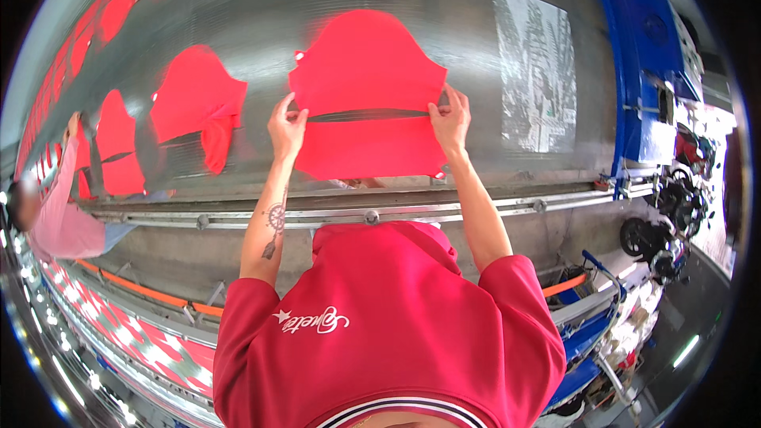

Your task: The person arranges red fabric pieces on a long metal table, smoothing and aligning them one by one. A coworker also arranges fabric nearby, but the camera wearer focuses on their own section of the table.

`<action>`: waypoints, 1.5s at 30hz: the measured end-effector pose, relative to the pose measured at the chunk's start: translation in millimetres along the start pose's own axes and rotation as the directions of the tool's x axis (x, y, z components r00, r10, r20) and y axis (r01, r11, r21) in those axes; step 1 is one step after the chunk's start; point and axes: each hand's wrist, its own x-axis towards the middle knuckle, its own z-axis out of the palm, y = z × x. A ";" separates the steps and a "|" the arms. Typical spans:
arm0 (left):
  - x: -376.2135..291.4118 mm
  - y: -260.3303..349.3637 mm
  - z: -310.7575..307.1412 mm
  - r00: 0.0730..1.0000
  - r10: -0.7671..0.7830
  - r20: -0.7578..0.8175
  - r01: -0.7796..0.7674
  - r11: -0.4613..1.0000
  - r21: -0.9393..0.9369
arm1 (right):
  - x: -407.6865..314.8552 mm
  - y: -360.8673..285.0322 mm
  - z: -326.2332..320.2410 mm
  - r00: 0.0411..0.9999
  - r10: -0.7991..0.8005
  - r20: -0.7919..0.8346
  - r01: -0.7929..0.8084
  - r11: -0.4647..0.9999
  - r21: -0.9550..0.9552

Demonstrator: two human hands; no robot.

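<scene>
A red fabric piece with a rounded top point(365, 62), shaped like a sleeve panel, lies on the grey table before me. Below it, past a narrow dark gap, is a red fabric section point(368, 145) that reaches the table's near edge; whether the two join at the sides is hidden by my fingers. My left hand point(288, 128) grips the fabric's left edge at the gap between thumb and fingertips. At the opposite edge, my right hand point(452, 119) pinches it the same way. Small white tags show at some fabric corners.
A metal rail point(333, 216) runs along the near edge of the long table point(464, 30). More red panels point(193, 95) lie to the left, where a person in pink point(65, 220) reaches over. A whitish printed sheet point(538, 71) and blue machinery point(651, 41) are right.
</scene>
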 end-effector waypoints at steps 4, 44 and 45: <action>-4.1 1.8 2.2 0.997 0.061 -0.050 -0.063 0.997 -0.037 | -0.7 -5.8 -2.5 1.000 0.011 0.007 -0.010 1.000 -0.025; 91.0 14.8 -7.3 0.968 0.245 0.054 -0.238 0.829 0.506 | 79.1 16.4 -16.1 0.911 -0.399 0.109 0.388 0.735 -0.556; 91.8 14.8 -7.2 0.968 0.244 0.049 -0.235 0.831 0.504 | 83.1 16.3 -16.1 0.922 -0.377 0.091 0.367 0.769 -0.523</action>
